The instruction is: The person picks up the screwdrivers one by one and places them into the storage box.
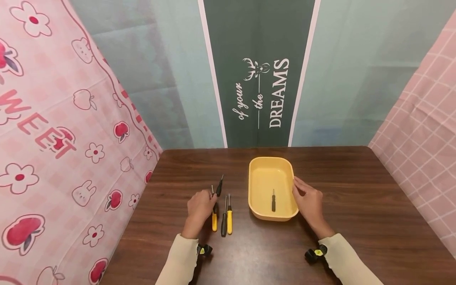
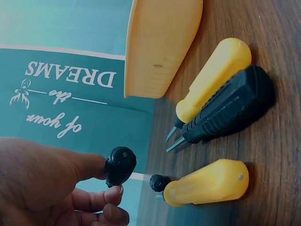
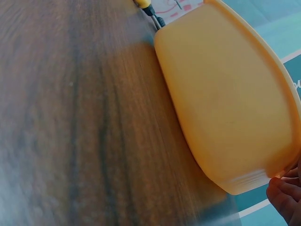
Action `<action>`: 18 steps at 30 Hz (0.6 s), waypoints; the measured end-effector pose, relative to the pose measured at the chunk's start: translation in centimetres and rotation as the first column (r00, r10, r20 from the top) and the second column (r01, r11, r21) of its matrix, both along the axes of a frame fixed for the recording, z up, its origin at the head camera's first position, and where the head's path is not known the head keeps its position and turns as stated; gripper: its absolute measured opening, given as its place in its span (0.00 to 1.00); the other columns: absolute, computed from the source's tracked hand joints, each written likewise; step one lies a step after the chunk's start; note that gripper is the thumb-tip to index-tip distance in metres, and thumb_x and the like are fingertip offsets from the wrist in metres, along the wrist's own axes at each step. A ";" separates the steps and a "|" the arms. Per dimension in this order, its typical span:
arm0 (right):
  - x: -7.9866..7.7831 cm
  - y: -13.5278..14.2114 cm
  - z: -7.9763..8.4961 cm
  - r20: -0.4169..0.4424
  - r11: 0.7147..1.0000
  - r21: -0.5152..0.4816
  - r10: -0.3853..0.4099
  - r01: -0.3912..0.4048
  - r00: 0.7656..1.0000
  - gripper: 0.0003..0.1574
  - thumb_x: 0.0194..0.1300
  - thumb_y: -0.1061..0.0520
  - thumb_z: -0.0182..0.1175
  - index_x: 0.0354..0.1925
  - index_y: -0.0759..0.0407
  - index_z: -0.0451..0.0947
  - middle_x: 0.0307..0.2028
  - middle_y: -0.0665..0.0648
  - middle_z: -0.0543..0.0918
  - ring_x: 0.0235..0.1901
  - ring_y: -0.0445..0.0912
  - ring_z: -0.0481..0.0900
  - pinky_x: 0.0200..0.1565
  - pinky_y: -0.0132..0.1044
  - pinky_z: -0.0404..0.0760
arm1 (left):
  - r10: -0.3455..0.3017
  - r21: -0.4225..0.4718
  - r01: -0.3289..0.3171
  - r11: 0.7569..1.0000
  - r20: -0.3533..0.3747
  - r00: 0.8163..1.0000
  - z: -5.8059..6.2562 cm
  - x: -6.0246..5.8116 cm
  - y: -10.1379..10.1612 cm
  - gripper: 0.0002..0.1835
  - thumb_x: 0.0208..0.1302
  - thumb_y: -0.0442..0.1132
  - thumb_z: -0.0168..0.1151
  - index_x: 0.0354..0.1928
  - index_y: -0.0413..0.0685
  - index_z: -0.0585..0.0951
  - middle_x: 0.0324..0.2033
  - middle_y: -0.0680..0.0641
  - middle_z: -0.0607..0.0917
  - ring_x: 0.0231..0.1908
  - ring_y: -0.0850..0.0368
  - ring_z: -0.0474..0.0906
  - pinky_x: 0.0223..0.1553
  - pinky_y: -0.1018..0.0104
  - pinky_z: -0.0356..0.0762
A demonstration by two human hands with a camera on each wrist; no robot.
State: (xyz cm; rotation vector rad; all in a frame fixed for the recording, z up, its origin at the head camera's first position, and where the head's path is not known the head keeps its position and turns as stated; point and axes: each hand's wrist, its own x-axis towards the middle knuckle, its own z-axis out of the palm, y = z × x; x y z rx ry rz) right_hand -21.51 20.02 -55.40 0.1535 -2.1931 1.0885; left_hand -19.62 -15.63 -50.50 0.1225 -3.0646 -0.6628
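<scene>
My left hand [image 1: 201, 204] pinches a black-handled screwdriver [image 2: 121, 165] between thumb and fingers, its butt end facing the wrist camera. Below and beside that hand lie a yellow-handled screwdriver [image 1: 214, 222], a larger black-handled one [image 1: 224, 225] and another yellow one [image 1: 229, 222]. A small black screwdriver [image 1: 219, 186] lies just beyond the fingers. My right hand [image 1: 309, 202] holds the right rim of a yellow plastic tray [image 1: 250, 190]. Inside the tray rests one small dark screwdriver [image 1: 273, 202]. In the right wrist view, fingertips [image 3: 282, 193] press the tray's outer wall.
Everything stands on a brown wood-grain table [image 1: 260, 253]. A green and teal curtain [image 1: 258, 136] with printed lettering hangs behind its far edge. Pink patterned cloths hang at the left [image 1: 89, 118] and right [image 1: 424, 118].
</scene>
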 end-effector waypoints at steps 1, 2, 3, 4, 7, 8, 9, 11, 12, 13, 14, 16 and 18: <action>0.0 0.0 0.0 0.000 1.000 -0.001 0.001 -0.001 1.000 0.17 0.56 0.72 0.70 0.47 0.73 0.85 0.47 0.66 0.86 0.47 0.62 0.86 0.48 0.11 0.64 | -0.002 0.004 0.002 1.000 0.000 1.000 0.0 0.0 0.1 0.24 0.72 0.47 0.61 0.16 0.51 0.71 0.13 0.53 0.70 0.16 0.57 0.67 0.18 0.64 0.63; 0.0 0.1 -0.1 -0.001 1.000 -0.002 0.002 -0.002 1.000 0.18 0.56 0.72 0.70 0.47 0.73 0.85 0.47 0.66 0.86 0.47 0.61 0.86 0.48 0.11 0.65 | -0.003 0.009 0.003 1.000 0.002 1.000 0.1 0.1 0.1 0.23 0.72 0.47 0.61 0.17 0.51 0.71 0.13 0.53 0.70 0.16 0.57 0.67 0.18 0.64 0.63; 0.0 0.1 -0.1 -0.002 1.000 -0.004 0.004 -0.004 1.000 0.18 0.56 0.72 0.70 0.46 0.73 0.85 0.47 0.66 0.86 0.47 0.62 0.86 0.48 0.11 0.65 | -0.005 0.010 0.005 1.000 0.005 1.000 0.1 0.1 0.2 0.23 0.72 0.47 0.61 0.17 0.51 0.72 0.14 0.53 0.70 0.16 0.57 0.68 0.18 0.64 0.63; 0.0 0.1 -0.2 -0.003 1.000 -0.005 0.005 -0.005 1.000 0.18 0.55 0.72 0.70 0.46 0.73 0.85 0.47 0.66 0.86 0.47 0.62 0.86 0.48 0.11 0.65 | -0.005 0.013 0.005 1.000 0.009 1.000 0.2 0.1 0.2 0.23 0.72 0.48 0.61 0.17 0.51 0.72 0.14 0.53 0.70 0.16 0.57 0.68 0.18 0.64 0.63; 0.1 -0.1 -0.4 -0.008 1.000 -0.005 0.004 -0.004 1.000 0.17 0.55 0.72 0.70 0.46 0.73 0.85 0.47 0.66 0.87 0.46 0.62 0.86 0.47 0.11 0.65 | -0.009 0.018 0.009 1.000 0.012 1.000 0.2 0.2 0.1 0.23 0.72 0.48 0.61 0.18 0.51 0.72 0.14 0.53 0.71 0.16 0.58 0.68 0.18 0.64 0.63; 0.1 -0.1 -0.4 -0.008 1.000 -0.004 0.003 -0.003 1.000 0.17 0.55 0.72 0.70 0.46 0.73 0.85 0.47 0.66 0.86 0.46 0.62 0.86 0.48 0.11 0.65 | -0.011 0.018 0.011 1.000 0.011 1.000 0.1 0.2 0.1 0.23 0.72 0.48 0.61 0.18 0.51 0.72 0.14 0.54 0.71 0.16 0.58 0.68 0.18 0.65 0.63; 0.2 -0.2 -0.5 -0.008 1.000 -0.003 0.000 0.000 1.000 0.17 0.55 0.72 0.70 0.46 0.73 0.85 0.47 0.66 0.87 0.46 0.62 0.86 0.48 0.11 0.65 | -0.013 0.018 0.013 1.000 0.008 1.000 0.1 0.2 0.1 0.23 0.72 0.48 0.61 0.18 0.51 0.72 0.14 0.54 0.71 0.16 0.58 0.68 0.18 0.65 0.63; 0.3 -0.1 -0.5 0.000 1.000 0.003 -0.013 0.013 1.000 0.17 0.56 0.71 0.70 0.46 0.72 0.85 0.47 0.66 0.87 0.47 0.62 0.86 0.48 0.11 0.64 | -0.021 0.017 0.021 1.000 0.000 1.000 0.3 0.1 0.3 0.22 0.72 0.48 0.61 0.18 0.51 0.72 0.14 0.54 0.71 0.16 0.58 0.68 0.19 0.65 0.63; 0.5 -0.1 -0.5 0.006 1.000 0.004 -0.015 0.015 1.000 0.17 0.56 0.71 0.70 0.46 0.72 0.85 0.48 0.65 0.87 0.47 0.61 0.86 0.48 0.10 0.64 | -0.023 0.016 0.023 1.000 0.000 1.000 0.4 0.1 0.4 0.22 0.72 0.48 0.61 0.19 0.51 0.71 0.14 0.54 0.70 0.16 0.58 0.67 0.19 0.65 0.63; 0.6 0.0 -0.6 0.013 1.000 0.007 -0.017 0.017 1.000 0.17 0.57 0.71 0.70 0.47 0.72 0.85 0.48 0.65 0.87 0.48 0.61 0.86 0.48 0.10 0.64 | -0.024 0.013 0.024 1.000 -0.001 1.000 0.5 0.1 0.5 0.22 0.72 0.48 0.61 0.19 0.51 0.71 0.15 0.54 0.70 0.17 0.58 0.67 0.19 0.65 0.63; 0.7 -0.1 -0.6 0.016 1.000 0.010 -0.016 0.016 1.000 0.17 0.57 0.70 0.70 0.47 0.71 0.85 0.48 0.65 0.86 0.48 0.60 0.86 0.47 0.10 0.64 | -0.023 0.013 0.023 1.000 -0.001 1.000 0.6 0.2 0.5 0.22 0.72 0.48 0.61 0.19 0.51 0.71 0.15 0.54 0.70 0.17 0.58 0.67 0.19 0.64 0.63; 0.8 -0.1 -0.7 0.016 1.000 0.020 -0.017 0.017 1.000 0.17 0.57 0.70 0.70 0.47 0.71 0.85 0.49 0.64 0.87 0.48 0.59 0.86 0.47 0.10 0.63 | -0.022 0.013 0.022 1.000 -0.003 1.000 0.8 0.3 0.6 0.22 0.72 0.48 0.62 0.19 0.51 0.71 0.15 0.53 0.69 0.17 0.58 0.67 0.19 0.64 0.62; 0.7 -0.2 -0.8 0.005 1.000 0.021 -0.012 0.012 1.000 0.17 0.57 0.70 0.69 0.47 0.71 0.85 0.48 0.64 0.87 0.48 0.59 0.86 0.47 0.10 0.64 | -0.020 0.018 0.020 1.000 -0.010 1.000 1.0 0.3 0.6 0.21 0.72 0.47 0.62 0.19 0.52 0.71 0.15 0.53 0.69 0.17 0.58 0.67 0.19 0.64 0.62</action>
